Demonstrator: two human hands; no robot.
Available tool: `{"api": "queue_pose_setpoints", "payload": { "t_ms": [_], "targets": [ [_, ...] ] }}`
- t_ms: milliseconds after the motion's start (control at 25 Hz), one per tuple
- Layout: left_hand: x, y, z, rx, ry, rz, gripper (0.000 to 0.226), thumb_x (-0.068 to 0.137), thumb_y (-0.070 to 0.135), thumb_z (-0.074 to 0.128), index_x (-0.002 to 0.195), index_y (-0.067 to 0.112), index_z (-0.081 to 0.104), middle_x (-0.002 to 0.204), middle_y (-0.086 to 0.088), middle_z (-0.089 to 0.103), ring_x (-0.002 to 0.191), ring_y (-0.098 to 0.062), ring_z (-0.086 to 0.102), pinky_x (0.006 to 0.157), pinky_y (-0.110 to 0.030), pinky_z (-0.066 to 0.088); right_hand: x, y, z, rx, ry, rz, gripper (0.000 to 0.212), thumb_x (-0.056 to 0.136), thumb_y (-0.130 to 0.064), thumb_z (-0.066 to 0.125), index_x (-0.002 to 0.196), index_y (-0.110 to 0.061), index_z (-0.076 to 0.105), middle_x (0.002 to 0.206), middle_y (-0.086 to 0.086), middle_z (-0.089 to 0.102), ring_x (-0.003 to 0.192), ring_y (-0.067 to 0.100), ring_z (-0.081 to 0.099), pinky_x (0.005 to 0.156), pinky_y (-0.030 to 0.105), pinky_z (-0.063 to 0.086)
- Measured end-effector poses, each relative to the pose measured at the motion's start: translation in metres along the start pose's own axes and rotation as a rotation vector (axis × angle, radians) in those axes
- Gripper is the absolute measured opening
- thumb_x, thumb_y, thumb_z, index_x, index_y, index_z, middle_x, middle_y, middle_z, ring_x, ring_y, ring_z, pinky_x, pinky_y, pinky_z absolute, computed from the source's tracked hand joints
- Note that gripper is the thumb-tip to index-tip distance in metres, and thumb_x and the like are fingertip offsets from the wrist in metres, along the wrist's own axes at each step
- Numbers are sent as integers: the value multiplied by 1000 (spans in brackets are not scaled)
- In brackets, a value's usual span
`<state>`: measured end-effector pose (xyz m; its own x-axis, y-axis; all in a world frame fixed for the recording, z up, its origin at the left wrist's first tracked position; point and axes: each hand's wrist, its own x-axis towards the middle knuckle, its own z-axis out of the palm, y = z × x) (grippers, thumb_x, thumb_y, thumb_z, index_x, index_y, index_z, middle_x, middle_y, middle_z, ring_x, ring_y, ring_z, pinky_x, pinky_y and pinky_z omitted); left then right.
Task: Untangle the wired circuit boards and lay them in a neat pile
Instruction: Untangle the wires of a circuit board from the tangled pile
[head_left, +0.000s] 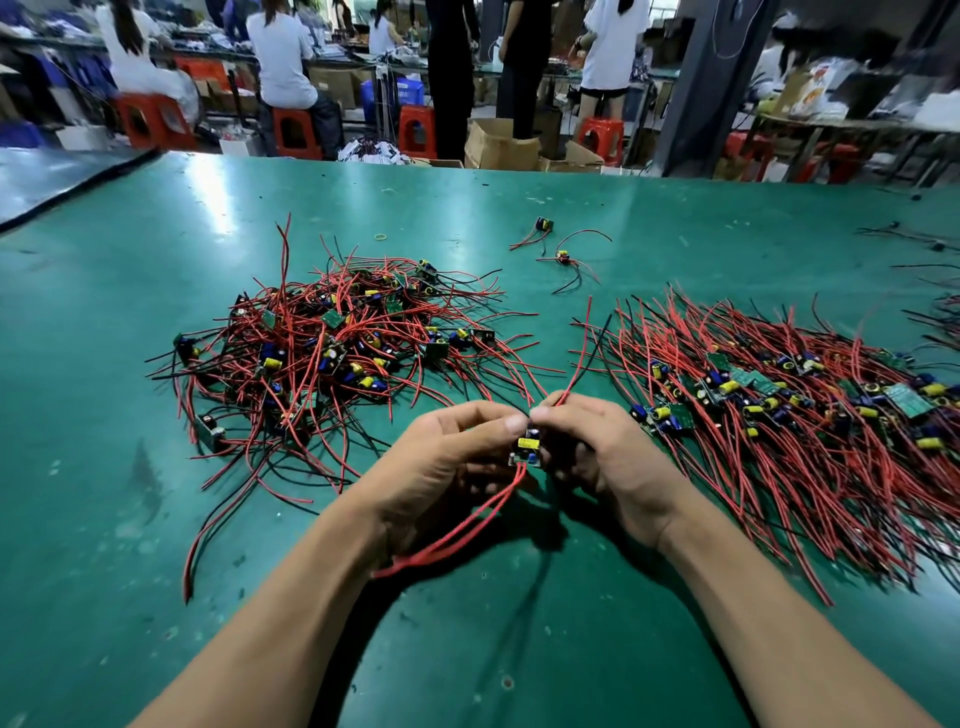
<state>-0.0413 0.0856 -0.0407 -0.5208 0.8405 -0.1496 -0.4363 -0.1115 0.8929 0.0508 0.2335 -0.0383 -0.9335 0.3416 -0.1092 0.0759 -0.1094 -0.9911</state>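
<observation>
Both hands close on one small circuit board (527, 448), held just above the worktop (130, 519) in its near middle. The left hand (441, 462) curls round the board's left side, thumb tip pressed near its top. The right hand (605, 452) pinches the red leads that leave the board's upper end and rise toward the far edge, a black lead beside them. The board sits between the two sets of fingertips, its yellow block component facing up. Two more red leads droop from its lower end and trail across the left wrist.

On the left half of the worktop lies the tangled heap (332, 343): thin red and black insulated wires looping every way, with green boards, blue cylinders and yellow parts scattered through it. Farther back, near the middle, a small yellowish ring (381, 237) lies flat, and two stray boards (544, 224) with short curling leads lie well apart from both masses. On the right the sorted pile (779, 410) spreads out, boards in a rough band and wires combed nearly parallel. The worktop's cover is a glossy green mat, scuffed and speckled.
</observation>
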Motion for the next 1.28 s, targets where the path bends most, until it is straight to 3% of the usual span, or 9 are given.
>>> {"api": "queue_pose_setpoints", "payload": {
  "t_ms": [80, 240, 360, 480, 600, 760, 1000, 1120, 1280],
  "targets": [
    [1, -3, 1, 12, 16, 16, 27, 69, 19, 77, 93, 10, 69, 85, -17, 70, 60, -17, 63, 56, -23, 52, 2, 1, -2, 7, 48, -21, 20, 88, -24, 70, 69, -23, 68, 65, 0, 57, 53, 10, 51, 49, 19, 39],
    [4, -6, 6, 93, 59, 69, 24, 77, 8, 72, 99, 1, 66, 83, -15, 72, 62, -16, 64, 58, -22, 53, 3, 1, -5, 18, 64, -42, 20, 77, -35, 75, 76, -16, 68, 75, 14, 48, 62, 19, 39, 53, 29, 29],
    [6, -7, 7, 146, 110, 72, 8, 85, -1, 66, 91, 2, 69, 77, -14, 67, 59, -16, 56, 56, -23, 52, 2, 3, -5, 15, 41, -77, 22, 80, -35, 73, 78, -13, 73, 59, -2, 49, 52, 10, 39, 48, 21, 29],
    [6, -8, 11, 168, 140, 77, 8, 87, 2, 65, 83, 5, 72, 73, -11, 64, 62, -17, 51, 55, -24, 49, 2, 4, -6, 64, 21, -90, 21, 87, -30, 70, 82, -9, 74, 51, -8, 52, 42, 3, 42, 41, 14, 31],
    [5, -9, 15, 211, 189, 101, 11, 88, 10, 68, 78, 7, 71, 69, -9, 63, 60, -17, 56, 51, -23, 51, 4, 6, -4, 76, 27, -71, 28, 75, -39, 80, 81, -12, 74, 55, -2, 42, 49, 9, 32, 54, 30, 16],
    [5, -10, 16, 163, 204, 115, 10, 87, 5, 67, 79, 4, 72, 70, -11, 63, 58, -16, 61, 52, -25, 54, 7, 11, -4, 112, 19, -34, 35, 75, -38, 82, 90, -7, 73, 62, 2, 42, 56, 14, 29, 57, 34, 21],
    [5, -9, 19, 168, 210, 123, 16, 86, 1, 67, 73, 7, 74, 66, -7, 62, 54, -12, 57, 47, -19, 48, 8, 11, 0, 277, 10, -16, 19, 81, -25, 76, 81, -6, 74, 54, -2, 54, 42, 4, 43, 42, 17, 37],
    [4, -12, 18, 314, 221, 157, 15, 83, 0, 68, 70, 5, 71, 61, -6, 63, 52, -12, 54, 48, -18, 45, 14, 9, -4, 303, 136, -19, 20, 74, -28, 74, 78, -9, 73, 55, -4, 39, 41, 4, 30, 39, 16, 28],
    [2, -12, 17, 412, 196, 158, 12, 84, 4, 70, 72, 2, 69, 61, -4, 65, 52, -10, 54, 51, -17, 43, 17, 4, -12, 515, 164, 57, 18, 76, -24, 69, 73, -7, 74, 59, -5, 41, 38, 3, 29, 37, 15, 25]
  ]
}}
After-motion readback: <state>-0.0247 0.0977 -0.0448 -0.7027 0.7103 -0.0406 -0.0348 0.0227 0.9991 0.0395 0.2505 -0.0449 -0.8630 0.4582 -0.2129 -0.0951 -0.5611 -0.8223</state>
